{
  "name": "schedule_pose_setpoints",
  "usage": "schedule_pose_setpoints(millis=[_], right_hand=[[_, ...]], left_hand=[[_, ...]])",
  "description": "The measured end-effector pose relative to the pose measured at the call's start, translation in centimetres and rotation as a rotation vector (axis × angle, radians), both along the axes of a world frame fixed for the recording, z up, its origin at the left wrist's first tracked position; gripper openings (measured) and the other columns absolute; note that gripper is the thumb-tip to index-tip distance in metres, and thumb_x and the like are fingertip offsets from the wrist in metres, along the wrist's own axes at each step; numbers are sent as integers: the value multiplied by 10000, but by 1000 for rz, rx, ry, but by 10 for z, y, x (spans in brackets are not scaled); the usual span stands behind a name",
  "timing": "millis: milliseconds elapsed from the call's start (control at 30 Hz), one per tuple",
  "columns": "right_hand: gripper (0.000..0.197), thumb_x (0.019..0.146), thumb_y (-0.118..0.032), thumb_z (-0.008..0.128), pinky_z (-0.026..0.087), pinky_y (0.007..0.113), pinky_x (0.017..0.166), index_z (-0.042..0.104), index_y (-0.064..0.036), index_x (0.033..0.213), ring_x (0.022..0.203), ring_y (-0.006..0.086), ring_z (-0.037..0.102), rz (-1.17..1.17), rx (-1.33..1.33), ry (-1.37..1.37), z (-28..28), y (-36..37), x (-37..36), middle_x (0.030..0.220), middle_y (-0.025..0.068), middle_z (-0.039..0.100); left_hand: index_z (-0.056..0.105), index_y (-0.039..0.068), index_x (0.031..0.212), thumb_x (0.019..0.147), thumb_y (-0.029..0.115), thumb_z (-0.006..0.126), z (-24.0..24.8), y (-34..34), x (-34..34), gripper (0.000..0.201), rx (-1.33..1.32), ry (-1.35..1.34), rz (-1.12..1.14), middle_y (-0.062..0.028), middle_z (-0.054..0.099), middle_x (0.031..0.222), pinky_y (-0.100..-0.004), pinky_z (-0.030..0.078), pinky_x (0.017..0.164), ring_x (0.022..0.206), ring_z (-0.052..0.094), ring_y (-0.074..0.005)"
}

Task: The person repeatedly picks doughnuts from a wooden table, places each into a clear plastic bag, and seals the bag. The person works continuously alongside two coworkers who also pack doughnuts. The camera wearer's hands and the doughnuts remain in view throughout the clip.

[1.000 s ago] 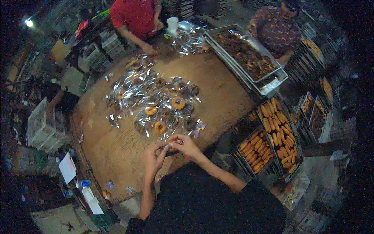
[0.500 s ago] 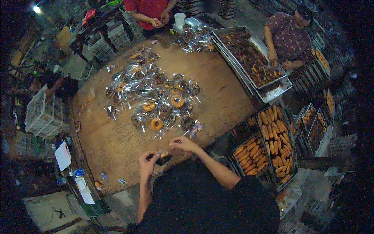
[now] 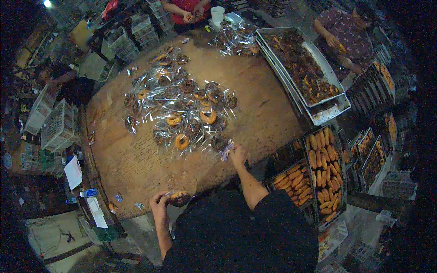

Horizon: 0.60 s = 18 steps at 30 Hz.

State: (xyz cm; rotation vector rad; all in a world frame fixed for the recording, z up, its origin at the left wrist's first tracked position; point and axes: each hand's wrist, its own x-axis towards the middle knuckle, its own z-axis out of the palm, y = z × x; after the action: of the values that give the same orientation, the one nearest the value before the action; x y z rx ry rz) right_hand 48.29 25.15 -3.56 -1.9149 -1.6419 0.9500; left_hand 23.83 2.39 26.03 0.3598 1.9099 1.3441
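Low at the table's near edge, my left hand (image 3: 159, 200) pinches the end of a clear bag with a chocolate-topped doughnut (image 3: 180, 198) in it. My right hand (image 3: 237, 157) is reached forward, its fingers closed at a small pile of purple-and-white paper slips (image 3: 226, 152); the fingertips are small and partly hidden among them. Just beyond lies a dark bagged doughnut (image 3: 218, 142). Many more doughnuts in clear bags (image 3: 182, 107), some dark and some golden, are heaped across the middle of the table.
The wooden table (image 3: 259, 100) curves at its edges. Trays of long golden pastries (image 3: 325, 159) stand at my right. Beyond them is a metal tray (image 3: 314, 63) of dark doughnuts. Plastic crates (image 3: 60, 127) are at the left. Three other people work around the table.
My right hand has left the doughnut and moved forward and right to the paper slips. My left hand has shifted down and left with the bagged doughnut.
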Motion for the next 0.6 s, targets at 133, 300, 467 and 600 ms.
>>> schedule_pose_setpoints(millis=[133,300,467,600], right_hand=[[307,758,-271,751,519,514,738,657,-77,977,934,372,634,149,69,-195,2,-17,-18,1000,174,663],[243,757,-204,725,495,488,771,648,-44,924,919,395,617,98,99,-29,4,-11,-23,897,196,637],[189,757,-145,691,480,446,795,646,-17,888,901,337,627,12,62,147,3,-8,-23,881,191,643],[185,755,-102,671,491,388,766,650,-3,910,854,266,636,-23,212,319,-15,-17,-26,847,141,660]], left_hand=[[681,5,903,829,51,627,-4,-1,-1,102,15,9,48,-31,666,849,-252,460,743,810,606,-124],[665,11,978,856,42,628,-9,5,-9,131,22,-131,-49,-30,662,898,-250,467,746,814,604,-123],[674,31,1000,866,111,664,-18,14,-19,156,65,13,-143,-24,682,905,-297,503,772,827,629,-149],[688,23,1005,854,128,697,-28,26,-26,184,55,106,-201,-45,700,904,-305,506,795,839,639,-148]])
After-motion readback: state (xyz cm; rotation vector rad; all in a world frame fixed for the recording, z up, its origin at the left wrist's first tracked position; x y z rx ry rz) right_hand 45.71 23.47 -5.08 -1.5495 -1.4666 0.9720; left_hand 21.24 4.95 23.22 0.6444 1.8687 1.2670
